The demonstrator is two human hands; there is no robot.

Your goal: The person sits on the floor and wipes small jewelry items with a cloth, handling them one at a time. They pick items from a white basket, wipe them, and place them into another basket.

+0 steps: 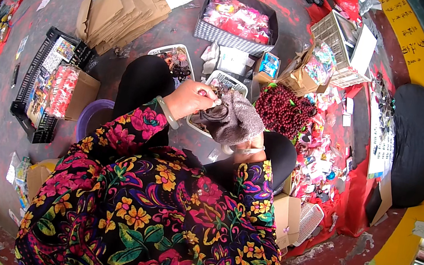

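Note:
A grey-brown fuzzy piece of cloth (236, 118) is held up in front of me, its darker side turned left. My right hand (255, 144) grips it from below and behind, with most of the fingers hidden by the fabric. My left hand (188, 99), a bracelet on its wrist, is closed in a pinch at the cloth's left edge. A small shiny piece (217, 102) shows at those fingertips; its kind cannot be made out. Under the hands stands a white basket (241, 86) of small items, partly covered. Beside it is another white basket (193, 66) with dark trinkets.
A patterned box (232, 38) of pink packets stands ahead. Flattened cardboard (123, 13) leans at the far left, near a black crate (37, 82) and purple basin (93, 119). Dark red berry bunches (283, 110), a small carton (267, 68) and a pale crate (342, 47) lie right.

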